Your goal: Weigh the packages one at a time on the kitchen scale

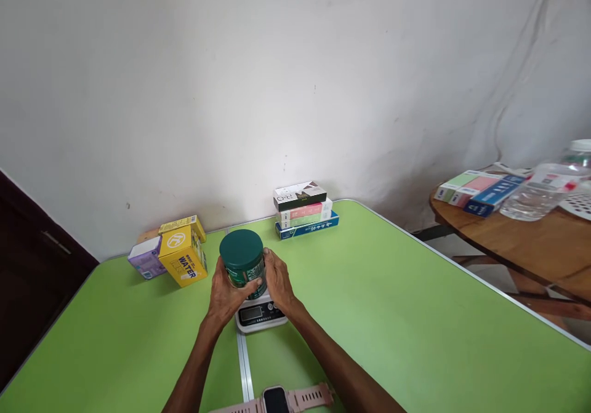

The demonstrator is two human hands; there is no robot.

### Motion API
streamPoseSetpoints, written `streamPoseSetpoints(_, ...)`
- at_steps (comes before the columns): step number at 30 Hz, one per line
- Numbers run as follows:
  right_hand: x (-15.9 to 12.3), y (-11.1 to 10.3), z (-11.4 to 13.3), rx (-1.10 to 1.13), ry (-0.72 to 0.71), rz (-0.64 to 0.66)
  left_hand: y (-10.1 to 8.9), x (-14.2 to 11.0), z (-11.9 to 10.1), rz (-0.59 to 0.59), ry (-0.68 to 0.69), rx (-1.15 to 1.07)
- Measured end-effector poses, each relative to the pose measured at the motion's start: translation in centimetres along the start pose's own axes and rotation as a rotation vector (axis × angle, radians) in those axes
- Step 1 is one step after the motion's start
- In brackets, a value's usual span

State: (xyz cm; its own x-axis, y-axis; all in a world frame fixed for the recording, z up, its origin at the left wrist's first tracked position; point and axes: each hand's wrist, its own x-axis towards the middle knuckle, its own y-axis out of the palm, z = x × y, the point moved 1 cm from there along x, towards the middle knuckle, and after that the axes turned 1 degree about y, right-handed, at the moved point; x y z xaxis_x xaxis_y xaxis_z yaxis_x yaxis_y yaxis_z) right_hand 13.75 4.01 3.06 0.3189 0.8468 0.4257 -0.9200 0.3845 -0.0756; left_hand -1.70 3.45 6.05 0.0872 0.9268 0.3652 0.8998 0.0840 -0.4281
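A round jar (pixel 241 250) with a dark green lid is gripped from both sides by my hands. My left hand (pixel 226 291) wraps its left side, the thumb lying across the front. On the opposite side, my right hand (pixel 278 279) presses against the jar, fingers mostly hidden behind it. Directly beneath is a white kitchen scale (pixel 262 314) with a dark display and buttons facing me. Whether the jar's base rests on the scale or hovers just over it, I cannot tell. A smartwatch (pixel 276 399) with a pink strap lies near the bottom edge, between my forearms.
On the green table (pixel 369 296), a yellow box (pixel 183 256) and a purple box (pixel 146 258) stand at the left. Stacked boxes (pixel 305 213) sit near the wall. A wooden table (pixel 530 247) at the right holds more boxes (pixel 478 191) and a clear plastic bottle (pixel 529 200).
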Motion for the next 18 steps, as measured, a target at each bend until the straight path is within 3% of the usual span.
streamPoseSetpoints(4,0.0,-1.3,-1.9,0.06,0.06,-0.074,-1.2,-0.8,1.6,0.075,-0.037,-0.091)
streamPoseSetpoints(7,-0.6,-2.7,-4.3,0.065,0.192,-0.191,-1.6,-2.1,4.1,0.016,-0.124,-0.258)
streamPoseSetpoints(10,-1.4,-3.5,-6.1,0.059,0.252,-0.203,-0.7,-3.4,6.7,-0.09,-0.24,-0.4)
streamPoseSetpoints(14,-1.8,-3.6,-6.5,0.077,0.276,-0.189,0.7,-4.2,8.7,-0.201,-0.315,-0.516)
streamPoseSetpoints(18,-1.8,-3.6,-5.9,0.052,0.284,-0.176,0.8,-3.9,8.9,-0.211,-0.32,-0.554)
